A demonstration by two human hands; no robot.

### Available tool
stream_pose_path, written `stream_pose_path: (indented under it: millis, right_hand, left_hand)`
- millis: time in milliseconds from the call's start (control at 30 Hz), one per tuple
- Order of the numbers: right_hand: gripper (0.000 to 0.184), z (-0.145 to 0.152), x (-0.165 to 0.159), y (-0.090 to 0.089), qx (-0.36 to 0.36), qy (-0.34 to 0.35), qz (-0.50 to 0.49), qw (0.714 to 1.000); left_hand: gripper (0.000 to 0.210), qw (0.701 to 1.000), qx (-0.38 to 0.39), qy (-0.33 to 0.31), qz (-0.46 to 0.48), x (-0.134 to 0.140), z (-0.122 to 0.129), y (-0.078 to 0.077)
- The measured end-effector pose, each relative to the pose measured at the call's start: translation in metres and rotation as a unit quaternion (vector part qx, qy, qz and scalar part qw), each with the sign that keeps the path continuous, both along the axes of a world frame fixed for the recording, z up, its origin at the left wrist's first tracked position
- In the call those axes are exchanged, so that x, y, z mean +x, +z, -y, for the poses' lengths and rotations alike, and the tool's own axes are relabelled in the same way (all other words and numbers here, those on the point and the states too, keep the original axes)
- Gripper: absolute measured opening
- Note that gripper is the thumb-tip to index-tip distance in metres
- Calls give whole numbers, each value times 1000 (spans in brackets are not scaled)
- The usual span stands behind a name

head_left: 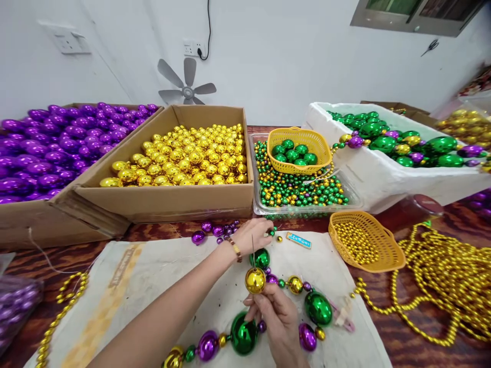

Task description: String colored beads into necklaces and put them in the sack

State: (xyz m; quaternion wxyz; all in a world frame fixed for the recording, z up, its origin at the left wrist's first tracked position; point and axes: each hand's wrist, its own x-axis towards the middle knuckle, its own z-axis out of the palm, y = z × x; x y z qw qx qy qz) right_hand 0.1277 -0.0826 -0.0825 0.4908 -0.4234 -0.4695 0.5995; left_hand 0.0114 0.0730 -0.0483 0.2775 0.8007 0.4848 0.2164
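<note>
Near the middle of the cloth, my right hand (278,312) is closed, pinching a large gold bead (255,280) from below. A thin needle (253,250) stands up out of the bead's top. My left hand (253,236) reaches forward with curled fingers at some small green beads (273,231); whether a bead is between the fingertips is hidden. Around and under my right hand lies a strung garland with a large green bead (244,333), a purple bead (208,345) and smaller gold ones. Another large green bead (260,258) sits just behind the gold bead.
Boxes of purple beads (42,148) and gold beads (184,158) stand at the back left. A clear tray (307,208) of small beads bears a yellow basket (299,134). Right of these are a foam box (368,189), a second yellow basket (395,260) and gold bead strings (452,276).
</note>
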Motion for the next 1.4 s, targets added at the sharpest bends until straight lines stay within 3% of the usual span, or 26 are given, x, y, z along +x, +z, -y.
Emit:
stream_pose_path:
  millis: [67, 133, 233, 300, 433, 600, 900, 1233, 1400]
  right_hand:
    - [22, -1, 2, -3, -1, -2, -6, 1000]
    - [20, -3, 2, -6, -1, -10, -4, 1000]
    - [17, -7, 2, -12, 3, -29, -9, 1000]
    - [17, -9, 0, -14, 3, -23, -7, 1000]
    - [19, -11, 0, -16, 10, 9, 18, 1000]
    - [23, -12, 1, -9, 37, 33, 72, 996]
    - [25, -12, 0, 6, 72, 74, 136, 985]
    - [23, -12, 0, 12, 49, 94, 138, 985]
    - [25, -7, -7, 16, 51, 71, 126, 988]
  left_hand:
    - [21, 995, -26, 42, 86, -18, 14, 6]
    - [24, 952, -111, 98, 269, -38, 33, 12]
    - [22, 789, -247, 159, 540, -65, 60, 19]
    - [19, 729, -273, 177, 602, -77, 74, 22]
    - [18, 689, -265, 198, 644, -90, 88, 27]
    - [27, 673, -248, 199, 668, -97, 97, 32]
    - [33, 701, -204, 223, 646, -98, 104, 33]
    - [26, 719, -171, 251, 626, -103, 103, 29]
    - [28, 720, -135, 274, 623, -101, 104, 28]
